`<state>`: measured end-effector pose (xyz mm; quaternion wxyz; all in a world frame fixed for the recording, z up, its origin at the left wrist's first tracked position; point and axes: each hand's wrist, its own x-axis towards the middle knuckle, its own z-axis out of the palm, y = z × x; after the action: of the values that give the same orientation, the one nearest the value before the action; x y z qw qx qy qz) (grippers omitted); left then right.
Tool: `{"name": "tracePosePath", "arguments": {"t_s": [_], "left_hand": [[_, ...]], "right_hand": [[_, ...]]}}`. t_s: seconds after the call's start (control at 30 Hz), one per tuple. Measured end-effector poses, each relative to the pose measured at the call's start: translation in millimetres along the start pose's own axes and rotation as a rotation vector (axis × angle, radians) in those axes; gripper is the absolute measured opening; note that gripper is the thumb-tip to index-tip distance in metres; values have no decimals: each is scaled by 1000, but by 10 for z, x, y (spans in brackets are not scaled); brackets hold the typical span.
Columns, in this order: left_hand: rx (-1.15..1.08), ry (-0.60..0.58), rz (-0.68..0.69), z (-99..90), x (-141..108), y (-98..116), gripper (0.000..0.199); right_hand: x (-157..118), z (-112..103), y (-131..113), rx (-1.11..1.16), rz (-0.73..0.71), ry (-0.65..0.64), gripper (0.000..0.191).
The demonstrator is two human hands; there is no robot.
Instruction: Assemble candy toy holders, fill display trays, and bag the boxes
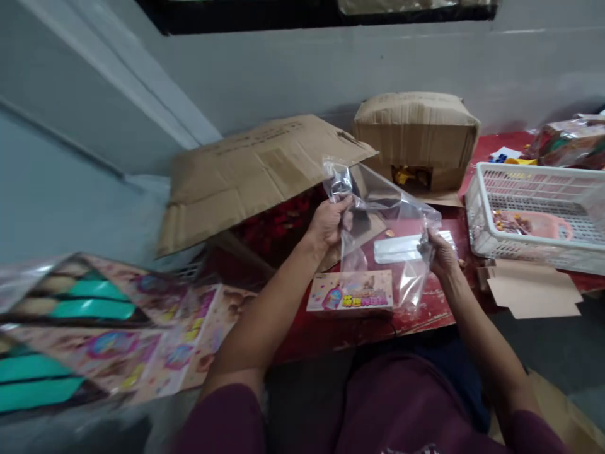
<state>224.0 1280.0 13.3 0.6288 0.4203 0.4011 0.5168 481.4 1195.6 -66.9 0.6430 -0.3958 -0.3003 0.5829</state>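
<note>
A clear plastic bag (382, 202) is stretched between my two hands above the red table. My left hand (331, 222) pinches its left side, fingers wrapped into the film. Its right edge is gripped by my right hand (442, 251), lower and to the right. Below the bag, a printed pink box (350, 291) with colourful lettering lies near the table's front edge. Flat silvery-white packets (397, 250) rest on the table behind the film, close to my right hand.
A large cardboard flap (255, 170) leans over red items at left. Behind stands a carton (416, 139) with a cut opening. At right are a white plastic basket (529, 249) holding a pink tray and a flat cardboard piece (534, 290). Wrapped printed boxes (155, 340) stack at left.
</note>
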Motion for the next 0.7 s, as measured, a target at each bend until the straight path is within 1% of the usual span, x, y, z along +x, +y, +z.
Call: {"name": "tracePosePath", "arguments": {"t_s": [0.03,0.07,0.1,0.13,0.17,0.2,0.23,0.27,0.3,0.33,0.37,0.4,0.43,0.47,0.5,0.53,0.6,0.63,0.67,0.7], "left_hand": [[113,66,9,-179,28,6,7],[243,158,28,-327,35,2,6],[378,271,77,-427,17,-16,3],[505,395,165,-469,-30,-51,8],[610,503,288,-449,-110,-101,16],[684,559,421,-367,-221,-166,23],[722,547,543,-236,-358,-240,28],[728,428,591,-69,-509,-316,27],[698,219,553,115,-658,-389,28],[647,19,486,295,-787,-453,34],[624,-139,441,450,-881,-503,39],[596,-272,411,565,-930,-539,39],[556,-346,389,628,-932,-564,39],[510,-366,372,636,-893,-580,39],[458,-341,345,594,-826,-590,40],[415,-279,303,517,-745,-595,41],[418,-94,242,333,-607,-580,38],[466,0,270,265,-574,-549,33],[536,74,353,232,-575,-495,29],[609,116,482,242,-608,-414,34]], "right_hand": [[14,5,0,14,2,20,45],[18,9,-14,23,-1,50,48],[10,19,-34,26,-14,86,52],[-9,42,-54,21,-37,124,55],[-40,83,-69,9,-68,163,58],[-79,143,-78,-8,-103,197,61],[-123,221,-82,-27,-138,219,63],[-169,311,-82,-45,-165,223,66],[-214,406,-84,-62,-173,208,67],[-258,497,-91,-77,-164,180,68],[-297,575,-110,-92,-145,144,68],[-331,631,-146,-107,-123,102,68],[-358,660,-202,-124,-103,58,69],[-378,661,-280,-141,-94,24,69],[-392,636,-376,-159,-108,6,69],[-404,593,-485,-181,-146,13,69],[-428,489,-712,-280,-264,84,66],[-443,449,-814,-371,-333,126,61],[-460,428,-902,-486,-399,153,56],[-476,431,-971,-617,-453,150,51]]}}
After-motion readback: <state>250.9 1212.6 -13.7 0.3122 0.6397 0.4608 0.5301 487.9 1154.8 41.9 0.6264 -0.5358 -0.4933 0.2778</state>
